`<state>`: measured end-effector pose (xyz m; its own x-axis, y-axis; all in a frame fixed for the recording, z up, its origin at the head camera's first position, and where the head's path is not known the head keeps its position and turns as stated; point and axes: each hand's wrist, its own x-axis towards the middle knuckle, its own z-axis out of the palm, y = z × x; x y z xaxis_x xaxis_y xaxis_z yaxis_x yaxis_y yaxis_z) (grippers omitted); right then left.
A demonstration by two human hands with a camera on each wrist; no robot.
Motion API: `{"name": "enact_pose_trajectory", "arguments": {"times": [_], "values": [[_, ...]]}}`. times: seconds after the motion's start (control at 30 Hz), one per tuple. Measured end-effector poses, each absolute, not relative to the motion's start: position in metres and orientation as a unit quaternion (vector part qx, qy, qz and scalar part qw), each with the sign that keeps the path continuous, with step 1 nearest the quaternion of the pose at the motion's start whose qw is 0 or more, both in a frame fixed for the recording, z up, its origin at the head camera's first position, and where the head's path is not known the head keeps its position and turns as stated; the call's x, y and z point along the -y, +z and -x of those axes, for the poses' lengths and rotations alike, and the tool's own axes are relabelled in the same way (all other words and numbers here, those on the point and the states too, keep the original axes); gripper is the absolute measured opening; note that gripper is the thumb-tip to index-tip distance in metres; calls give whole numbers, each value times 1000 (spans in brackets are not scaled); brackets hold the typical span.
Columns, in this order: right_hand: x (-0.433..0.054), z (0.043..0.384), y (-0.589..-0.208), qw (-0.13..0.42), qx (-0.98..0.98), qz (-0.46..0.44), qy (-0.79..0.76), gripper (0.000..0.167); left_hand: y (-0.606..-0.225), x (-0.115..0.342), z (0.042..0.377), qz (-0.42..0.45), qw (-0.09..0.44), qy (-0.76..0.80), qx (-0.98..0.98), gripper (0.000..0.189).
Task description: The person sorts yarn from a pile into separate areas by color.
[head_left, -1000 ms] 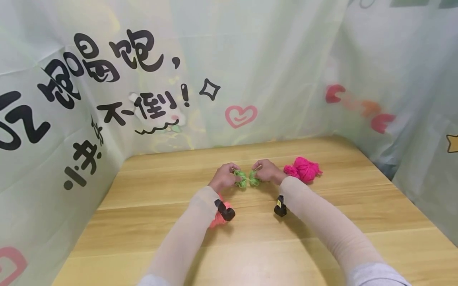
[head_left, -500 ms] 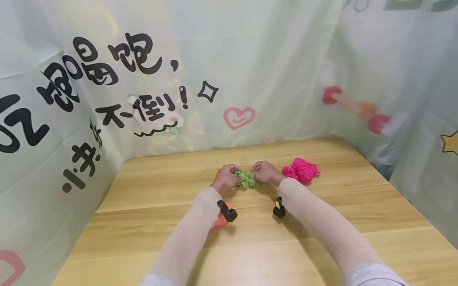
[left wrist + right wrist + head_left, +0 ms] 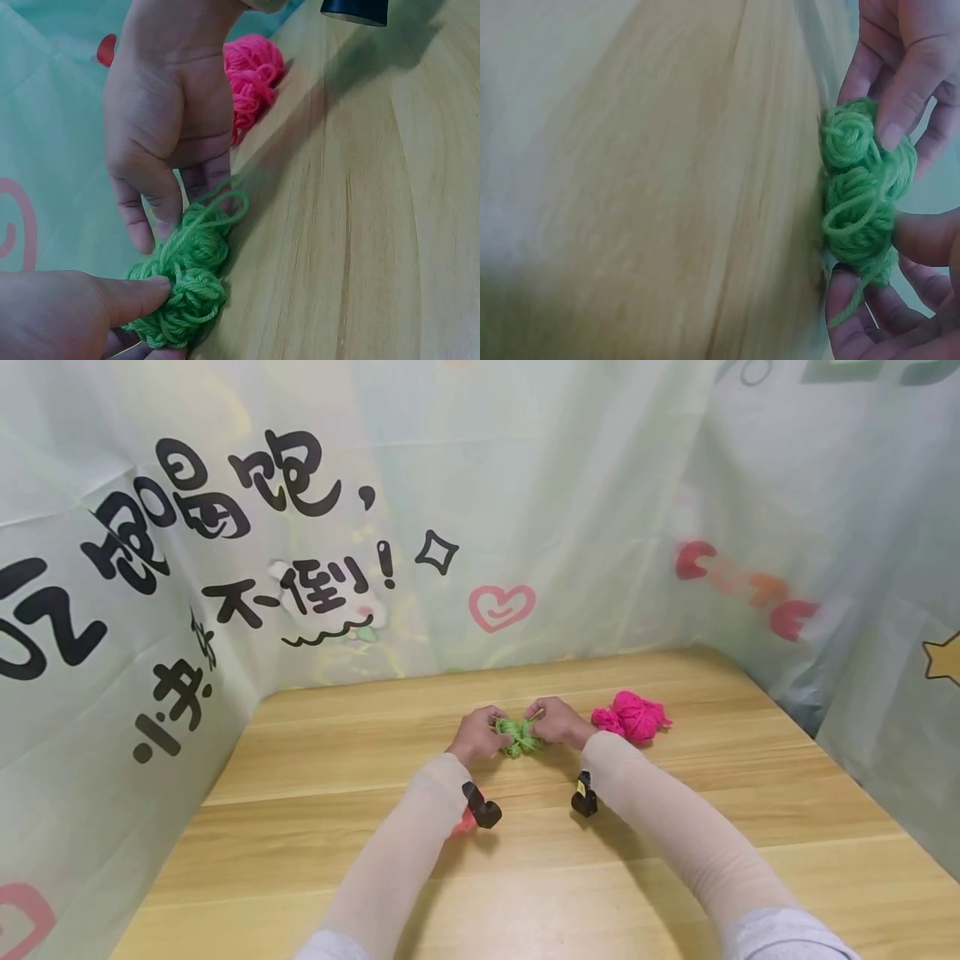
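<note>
Two small bundles of green yarn [image 3: 520, 739] lie against each other near the back middle of the table, with loose loops hanging from them. My left hand [image 3: 478, 732] pinches the left bundle, its thumb [image 3: 146, 296] on top and fingertips underneath. From the other side my right hand [image 3: 558, 721] pinches the right bundle between thumb and fingers. In the right wrist view a stray loop of the green yarn [image 3: 859, 214] crosses the front, and a loose end trails past the right hand's fingers.
A bright pink ball of yarn [image 3: 637, 717] with a smaller clump sits just right of my right hand. Coral yarn [image 3: 465, 823] lies partly hidden under my left wrist. The wooden table [image 3: 525, 893] ends at a printed curtain [image 3: 585, 527] behind.
The two green bundles, apart with a gap a second ago, now meet. My left hand has moved slightly right with its bundle; the right hand has barely moved.
</note>
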<state>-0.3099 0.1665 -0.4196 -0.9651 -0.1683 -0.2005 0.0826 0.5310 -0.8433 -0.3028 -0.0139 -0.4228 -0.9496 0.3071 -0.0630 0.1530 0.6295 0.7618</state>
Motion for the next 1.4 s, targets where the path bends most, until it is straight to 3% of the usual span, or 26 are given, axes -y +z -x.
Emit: {"name": "enact_pose_trajectory", "arguments": {"times": [0.4, 0.83, 1.13, 1.4], "values": [[-171, 309, -414, 124, -890, 51, -435, 25, -420, 19, 302, -128, 113, 418, -892, 48], [-178, 301, -394, 103, -901, 51, -418, 34, -418, 36, 304, -114, 118, 427, -889, 49], [-174, 287, -383, 64, -892, 65, -442, 33, -406, 55, 297, -109, 97, 442, -885, 36], [-162, 267, -376, 122, -799, 26, -589, 34, -398, 77, 291, -106, 129, 486, -858, 35]]}}
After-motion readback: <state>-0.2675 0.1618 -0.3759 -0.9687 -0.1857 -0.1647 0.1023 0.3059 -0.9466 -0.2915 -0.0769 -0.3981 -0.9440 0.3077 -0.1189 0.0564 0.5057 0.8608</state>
